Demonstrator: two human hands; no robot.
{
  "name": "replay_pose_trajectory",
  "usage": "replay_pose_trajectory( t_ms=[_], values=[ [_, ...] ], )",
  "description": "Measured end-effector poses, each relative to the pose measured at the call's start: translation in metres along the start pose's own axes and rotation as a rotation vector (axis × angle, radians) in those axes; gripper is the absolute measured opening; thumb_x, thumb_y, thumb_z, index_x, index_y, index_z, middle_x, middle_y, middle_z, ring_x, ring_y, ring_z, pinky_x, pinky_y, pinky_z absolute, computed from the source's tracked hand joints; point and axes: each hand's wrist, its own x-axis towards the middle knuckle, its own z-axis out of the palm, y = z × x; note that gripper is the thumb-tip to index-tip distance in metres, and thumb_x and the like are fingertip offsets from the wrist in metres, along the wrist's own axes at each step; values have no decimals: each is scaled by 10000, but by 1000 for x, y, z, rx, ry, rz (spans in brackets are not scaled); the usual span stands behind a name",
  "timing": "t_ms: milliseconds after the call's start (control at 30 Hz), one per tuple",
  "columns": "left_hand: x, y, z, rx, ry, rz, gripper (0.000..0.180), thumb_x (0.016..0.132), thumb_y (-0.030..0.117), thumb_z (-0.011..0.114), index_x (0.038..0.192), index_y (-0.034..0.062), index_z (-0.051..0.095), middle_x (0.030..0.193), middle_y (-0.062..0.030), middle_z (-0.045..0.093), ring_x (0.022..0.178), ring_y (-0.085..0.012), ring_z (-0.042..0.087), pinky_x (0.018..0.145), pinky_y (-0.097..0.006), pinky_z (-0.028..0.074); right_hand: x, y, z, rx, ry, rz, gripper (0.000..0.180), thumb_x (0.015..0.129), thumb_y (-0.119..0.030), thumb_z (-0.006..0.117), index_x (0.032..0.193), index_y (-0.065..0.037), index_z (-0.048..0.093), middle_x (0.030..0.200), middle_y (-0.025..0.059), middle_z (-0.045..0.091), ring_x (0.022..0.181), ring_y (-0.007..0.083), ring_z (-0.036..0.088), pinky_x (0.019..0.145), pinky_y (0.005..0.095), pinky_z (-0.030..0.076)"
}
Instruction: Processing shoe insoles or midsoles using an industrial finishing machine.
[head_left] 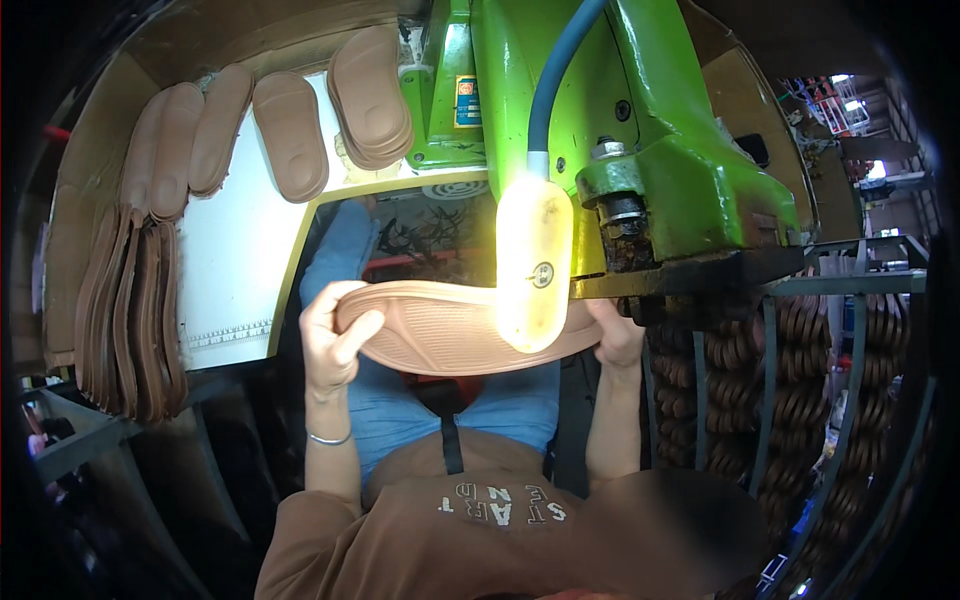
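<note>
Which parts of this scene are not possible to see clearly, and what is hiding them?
Head view only:
- Middle of the tan shoe sole: washed out by the glaring work lamp.
- Right hand: fingers hidden behind the sole and under the green machine.
- Where the sole's right end meets the machine: lost behind the lamp.
- Stacked dark soles at right: partly blocked by rack bars, darkened near the rim.

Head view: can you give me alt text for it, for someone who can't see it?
Both hands, left hand and right hand, hold a tan shoe sole beneath a green machine, behind a glowing lamp. More soles lie and stand stacked at left.
</note>
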Motion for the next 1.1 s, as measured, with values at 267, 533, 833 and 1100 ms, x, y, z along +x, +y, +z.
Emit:
replay_pose_trajectory(
  t_ms=[267, 533, 833, 1100],
  values=[
    [-41, -23, -52, 4, -99, -240, 178, 763, -16, 685, 774, 26, 513, 778, -53, 614, 685, -60, 548, 646, -193, 451, -1, -19, 47, 67, -103, 38, 304, 689, -39, 771, 950, 16, 627, 888, 57, 652, 777, 145, 630, 720, 261, 517],
    [-106, -71, 4, 321, -171, -422, 161, 734, 19, 744, 838, -31, 632, 747, -4, 632, 655, -38, 545, 558, -192, 443, -8, -45, 65, 142, -8, 54, 348, 687, -30, 764, 956, 33, 552, 928, 44, 596, 828, 123, 570, 784, 247, 460],
    [-34, -2, 19, 806, -64, 437, 186, 653, -25, 733, 819, -1, 653, 745, -98, 644, 628, -173, 610, 585, -270, 471, -28, -1, -13, 93, 94, -53, 301, 797, -97, 711, 1027, 9, 549, 844, 47, 604, 708, 93, 566, 619, 203, 476],
    [-21, 4, 14, -187, 14, -337, 275, 814, 42, 606, 1069, -51, 570, 867, -113, 649, 754, -129, 619, 706, -233, 475, -33, -15, -25, 155, -150, 474, 427, 831, -138, 598, 1200, 50, 495, 658, 40, 595, 452, 46, 485, 402, 183, 383]
  ],
)
